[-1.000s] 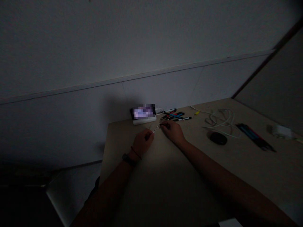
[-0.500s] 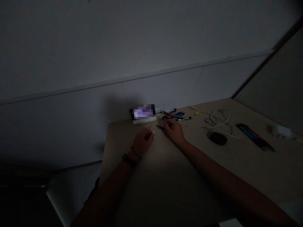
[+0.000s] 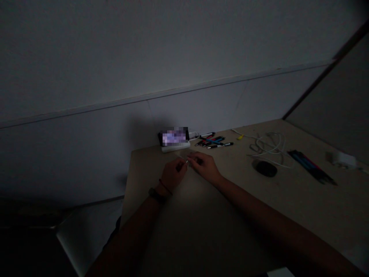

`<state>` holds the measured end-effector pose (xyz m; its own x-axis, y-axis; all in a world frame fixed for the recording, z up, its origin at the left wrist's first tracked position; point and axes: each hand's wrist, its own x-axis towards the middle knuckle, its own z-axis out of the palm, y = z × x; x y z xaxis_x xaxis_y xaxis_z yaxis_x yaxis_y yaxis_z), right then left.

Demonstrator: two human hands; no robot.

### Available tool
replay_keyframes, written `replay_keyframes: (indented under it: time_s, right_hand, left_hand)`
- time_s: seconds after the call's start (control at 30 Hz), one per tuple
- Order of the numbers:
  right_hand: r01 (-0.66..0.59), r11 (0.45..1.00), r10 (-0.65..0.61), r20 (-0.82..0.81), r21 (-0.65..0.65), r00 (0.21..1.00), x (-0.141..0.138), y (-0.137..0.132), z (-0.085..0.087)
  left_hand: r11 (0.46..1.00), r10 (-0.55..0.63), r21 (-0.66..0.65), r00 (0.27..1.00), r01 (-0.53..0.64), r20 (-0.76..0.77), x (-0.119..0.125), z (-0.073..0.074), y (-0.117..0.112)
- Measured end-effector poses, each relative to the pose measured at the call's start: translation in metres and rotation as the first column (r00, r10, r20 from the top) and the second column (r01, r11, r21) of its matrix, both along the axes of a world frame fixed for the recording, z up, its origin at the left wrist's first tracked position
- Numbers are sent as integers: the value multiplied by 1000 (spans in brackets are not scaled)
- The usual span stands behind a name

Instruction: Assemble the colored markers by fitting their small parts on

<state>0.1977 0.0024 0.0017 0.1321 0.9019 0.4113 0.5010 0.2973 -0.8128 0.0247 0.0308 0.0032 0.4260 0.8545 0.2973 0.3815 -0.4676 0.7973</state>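
The scene is very dark. My left hand [image 3: 172, 174] is closed round a thin pen-like part with a pale tip, held over the wooden table [image 3: 230, 215]. My right hand [image 3: 204, 166] is right beside it, fingers pinched on a small dark piece that meets the pale tip. A wristband sits on my left wrist. Just beyond my hands lies a small pile of pens [image 3: 213, 141] in black, blue and red.
A phone [image 3: 174, 136] with a lit screen leans on a white block at the table's back edge. To the right lie a white cable [image 3: 269, 148], a dark round object [image 3: 265, 168], another bundle of pens [image 3: 310, 166] and a white adapter [image 3: 340, 158]. Walls enclose the table.
My right hand drew back from the pile of pens with a small dark piece and moved left until it met the tip held in my left hand, which stayed put.
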Motion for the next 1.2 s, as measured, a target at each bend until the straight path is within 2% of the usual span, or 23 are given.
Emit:
replay_keyframes:
  time_s: [0.13, 0.23, 0.33, 0.43, 0.57, 0.7, 1.2]
  right_hand:
    - [46, 998, -49, -77, -39, 996, 1, 2, -1]
    - [130, 991, -134, -126, -40, 983, 8, 6, -2]
    - [265, 964, -263, -63, 13, 963, 21, 13, -4]
    - [344, 939, -344, 79, 16, 936, 33, 19, -8]
    - [280, 960, -272, 228, -1, 935, 35, 21, -13]
    - [206, 978, -203, 292, 19, 935, 30, 19, -13]
    - [245, 969, -245, 153, 24, 957, 30, 21, -14]
  left_hand:
    - [1000, 7, -6, 1000, -7, -3, 0, 0, 0]
    - [1000, 11, -1, 1000, -11, -8, 0, 2, 0]
    - [1000, 9, -12, 1000, -9, -11, -1, 2, 0]
    - [1000, 9, -15, 1000, -9, -10, -1, 1, 1]
    - [1000, 17, -3, 1000, -17, -17, 0, 0, 1]
    - [999, 30, 11, 1000, -30, -6, 0, 0, 1]
    - [999, 39, -28, 999, -38, 13, 0, 1, 1]
